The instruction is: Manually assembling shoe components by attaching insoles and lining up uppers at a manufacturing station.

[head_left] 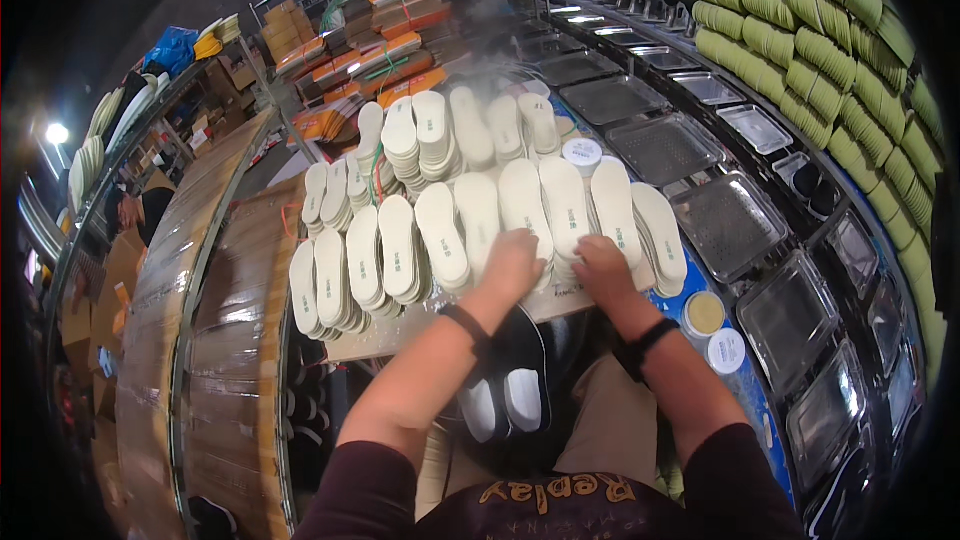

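Observation:
Stacks of cream insoles point(437, 230) with small green print lie in two rows on a board point(570, 302) in front of me. My left hand point(513, 265) is at the lower end of one insole point(524, 202), fingers curled onto it. Beside it, my right hand point(605, 270) has its fingers pinched at the lower end of the neighbouring insole point(567, 198). Both sets of fingertips are partly hidden. Below my forearms sits a pair of black shoes point(500, 360) with white parts point(522, 400) showing.
Metal trays point(735, 225) line a conveyor on the right, with green stacked bundles point(850, 90) behind. Round tubs point(704, 313) stand on the blue surface at my right. A plastic-wrapped bench point(225, 310) runs along the left. Orange-and-brown bundles point(400, 30) are piled at the back.

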Demonstrator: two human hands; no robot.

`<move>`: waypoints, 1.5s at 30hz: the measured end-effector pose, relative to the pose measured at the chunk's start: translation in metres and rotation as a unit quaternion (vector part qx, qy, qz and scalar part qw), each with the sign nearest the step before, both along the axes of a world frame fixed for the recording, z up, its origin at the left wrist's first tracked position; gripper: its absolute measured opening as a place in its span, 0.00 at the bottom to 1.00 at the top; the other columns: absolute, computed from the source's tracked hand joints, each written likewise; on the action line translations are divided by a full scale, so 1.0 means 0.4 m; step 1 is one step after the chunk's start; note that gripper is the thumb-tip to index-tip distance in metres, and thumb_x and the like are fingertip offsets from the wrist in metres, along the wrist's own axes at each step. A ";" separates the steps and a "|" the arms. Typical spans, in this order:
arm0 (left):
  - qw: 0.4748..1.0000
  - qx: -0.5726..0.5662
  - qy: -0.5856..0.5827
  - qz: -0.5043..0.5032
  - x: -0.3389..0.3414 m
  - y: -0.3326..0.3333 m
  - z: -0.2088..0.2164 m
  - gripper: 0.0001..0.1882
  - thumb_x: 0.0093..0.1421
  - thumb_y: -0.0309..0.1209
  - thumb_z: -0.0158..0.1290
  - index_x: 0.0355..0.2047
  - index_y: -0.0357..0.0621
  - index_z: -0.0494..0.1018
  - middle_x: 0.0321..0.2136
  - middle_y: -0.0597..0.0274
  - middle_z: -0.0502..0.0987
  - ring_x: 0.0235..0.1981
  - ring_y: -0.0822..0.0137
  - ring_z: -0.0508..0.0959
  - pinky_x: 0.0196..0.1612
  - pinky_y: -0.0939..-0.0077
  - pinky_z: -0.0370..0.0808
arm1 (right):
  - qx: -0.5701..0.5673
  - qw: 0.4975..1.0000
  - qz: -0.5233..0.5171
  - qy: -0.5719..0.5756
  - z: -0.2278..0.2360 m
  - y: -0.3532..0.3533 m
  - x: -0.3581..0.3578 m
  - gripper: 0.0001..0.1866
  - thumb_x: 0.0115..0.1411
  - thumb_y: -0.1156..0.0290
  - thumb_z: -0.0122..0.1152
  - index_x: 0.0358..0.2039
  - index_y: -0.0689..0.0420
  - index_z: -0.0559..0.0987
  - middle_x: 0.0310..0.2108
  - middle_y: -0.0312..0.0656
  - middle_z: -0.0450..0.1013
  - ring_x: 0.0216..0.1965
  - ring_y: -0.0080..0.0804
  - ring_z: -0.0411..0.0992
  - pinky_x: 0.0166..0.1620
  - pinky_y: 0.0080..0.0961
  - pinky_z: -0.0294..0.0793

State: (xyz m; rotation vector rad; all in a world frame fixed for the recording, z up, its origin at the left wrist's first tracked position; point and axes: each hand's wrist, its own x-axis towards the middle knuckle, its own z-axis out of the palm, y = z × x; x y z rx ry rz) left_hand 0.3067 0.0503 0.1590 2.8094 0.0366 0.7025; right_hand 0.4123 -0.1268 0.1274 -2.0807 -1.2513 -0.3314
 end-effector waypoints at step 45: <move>0.954 -0.289 -0.017 0.079 -0.814 -0.223 -0.142 0.26 0.50 0.34 0.62 0.48 0.37 0.69 0.61 0.40 0.58 0.61 0.40 0.60 0.62 0.58 0.62 | 0.021 0.923 0.219 0.315 -0.066 -0.301 -0.437 0.17 0.42 0.83 0.57 0.36 0.59 0.81 0.55 0.54 0.66 0.56 0.45 0.67 0.57 0.36 0.65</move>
